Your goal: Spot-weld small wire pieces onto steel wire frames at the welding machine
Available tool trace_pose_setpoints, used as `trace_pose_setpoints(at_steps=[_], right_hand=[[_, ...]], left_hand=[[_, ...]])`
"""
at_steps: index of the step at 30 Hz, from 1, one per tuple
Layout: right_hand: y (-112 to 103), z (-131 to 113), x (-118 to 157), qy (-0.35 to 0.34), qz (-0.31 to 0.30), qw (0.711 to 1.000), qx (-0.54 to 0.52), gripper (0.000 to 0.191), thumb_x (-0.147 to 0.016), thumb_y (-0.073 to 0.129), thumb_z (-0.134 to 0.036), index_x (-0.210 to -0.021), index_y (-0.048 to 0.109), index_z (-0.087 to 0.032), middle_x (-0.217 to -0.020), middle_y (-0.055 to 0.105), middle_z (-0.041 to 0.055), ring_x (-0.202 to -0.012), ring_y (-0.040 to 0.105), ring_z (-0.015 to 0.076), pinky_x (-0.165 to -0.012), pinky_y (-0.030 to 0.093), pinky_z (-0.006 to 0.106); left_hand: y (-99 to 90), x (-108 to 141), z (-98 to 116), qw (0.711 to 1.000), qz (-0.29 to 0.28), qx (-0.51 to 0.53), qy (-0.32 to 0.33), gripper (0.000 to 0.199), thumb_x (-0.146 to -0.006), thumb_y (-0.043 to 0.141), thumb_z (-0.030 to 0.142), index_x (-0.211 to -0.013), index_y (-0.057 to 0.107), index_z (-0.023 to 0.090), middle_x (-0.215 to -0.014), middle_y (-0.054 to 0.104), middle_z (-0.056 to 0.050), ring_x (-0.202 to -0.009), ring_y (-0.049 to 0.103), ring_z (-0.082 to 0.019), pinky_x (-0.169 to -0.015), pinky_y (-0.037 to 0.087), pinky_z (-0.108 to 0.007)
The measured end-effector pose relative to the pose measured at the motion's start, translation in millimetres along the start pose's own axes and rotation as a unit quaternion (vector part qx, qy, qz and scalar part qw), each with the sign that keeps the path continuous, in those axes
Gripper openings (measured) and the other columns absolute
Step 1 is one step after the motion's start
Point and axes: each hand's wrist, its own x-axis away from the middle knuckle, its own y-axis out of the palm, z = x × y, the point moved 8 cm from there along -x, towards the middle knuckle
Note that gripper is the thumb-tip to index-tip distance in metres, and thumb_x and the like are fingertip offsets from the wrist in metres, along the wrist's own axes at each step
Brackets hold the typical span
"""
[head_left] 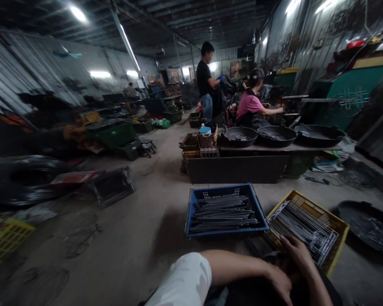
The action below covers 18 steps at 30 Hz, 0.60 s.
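My left hand [280, 284] reaches across from the lower left, under a white sleeve [187, 278]. Its fingers point down into a dark area in front of my body and are mostly hidden. Just above it, my right hand [296, 253] is bent inward beside the near edge of a yellow crate [337, 246]. Blur and shadow hide what its fingers do. Bent metal wire pieces [303, 227] lie bundled in that crate. To its left, a blue crate [189, 216] holds many straight metal rods [225, 214].
A dark round pan [347, 206] with small metal pieces sits on the floor at right. Ahead, a low bench [239, 169] carries three black pans [241, 140]. A person in pink [249, 104] sits behind it; another person [204, 83] stands. A yellow basket [9, 240] lies left.
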Motion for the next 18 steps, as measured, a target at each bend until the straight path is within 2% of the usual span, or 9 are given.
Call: trace_pose_setpoints(at_steps=[2,4,6,8,10,13,18], right_hand=[[5,2,0,0.01,-0.027,0.999,-0.017,0.068,-0.062,0.056,-0.075,-0.086,0.074,-0.014,-0.082,0.074,0.0116,-0.081,0.069,0.032,-0.069,0.053,0.035],[8,6,0,0.02,-0.043,0.998,-0.028,0.07,-0.063,0.056,-0.075,-0.089,0.073,-0.013,-0.082,0.074,0.0112,-0.082,0.069,0.0317,-0.07,0.053,0.035],[8,7,-1,0.022,-0.041,0.999,-0.028,0.069,-0.063,0.057,-0.075,-0.09,0.073,-0.014,-0.082,0.074,0.0107,-0.082,0.069,0.0317,-0.07,0.053,0.035],[7,5,-1,0.017,-0.034,0.999,-0.035,0.067,-0.062,0.058,-0.074,-0.089,0.074,-0.014,-0.082,0.075,0.0106,-0.084,0.069,0.0325,-0.071,0.053,0.036],[6,2,0,0.014,-0.03,0.998,-0.045,0.066,-0.06,0.059,-0.073,-0.087,0.074,-0.014,-0.082,0.075,0.011,-0.084,0.069,0.0337,-0.071,0.053,0.037],[4,-6,3,0.012,-0.026,0.999,-0.04,0.066,-0.058,0.059,-0.074,-0.082,0.074,-0.014,-0.081,0.074,0.0122,-0.084,0.069,0.0349,-0.071,0.053,0.039],[1,-15,8,0.016,-0.016,0.999,-0.025,0.066,-0.056,0.056,-0.076,-0.078,0.072,-0.016,-0.081,0.074,0.0124,-0.084,0.068,0.0348,-0.072,0.053,0.038]], left_hand=[[2.3,0,0,1.0,-0.013,-0.014,0.004,0.037,-0.063,0.079,0.049,-0.066,0.067,0.014,-0.098,0.071,-0.011,-0.11,0.062,-0.035,-0.088,0.051,-0.044],[5.8,-1,0,0.999,-0.024,-0.026,0.009,0.051,-0.065,0.075,0.059,-0.079,0.071,0.01,-0.104,0.071,-0.015,-0.111,0.061,-0.035,-0.091,0.05,-0.045],[6.4,-3,-2,1.0,-0.004,-0.025,0.012,0.064,-0.063,0.074,0.066,-0.089,0.073,0.007,-0.106,0.07,-0.017,-0.111,0.061,-0.037,-0.092,0.05,-0.048],[2.1,-5,-6,0.999,0.051,-0.008,0.009,0.061,-0.058,0.078,0.062,-0.092,0.075,0.01,-0.109,0.071,-0.015,-0.111,0.061,-0.038,-0.091,0.05,-0.051],[0.4,-6,-10,0.996,0.082,0.019,0.003,0.05,-0.054,0.083,0.051,-0.089,0.077,0.016,-0.112,0.071,-0.01,-0.109,0.061,-0.038,-0.089,0.05,-0.052],[5.6,-8,-12,0.998,0.047,0.044,-0.003,0.044,-0.052,0.084,0.041,-0.087,0.077,0.014,-0.113,0.071,-0.011,-0.107,0.062,-0.037,-0.087,0.052,-0.05],[3.3,1,-6,0.998,0.005,0.057,-0.005,0.049,-0.056,0.084,0.041,-0.091,0.076,0.007,-0.114,0.07,-0.017,-0.11,0.06,-0.037,-0.091,0.05,-0.047]])
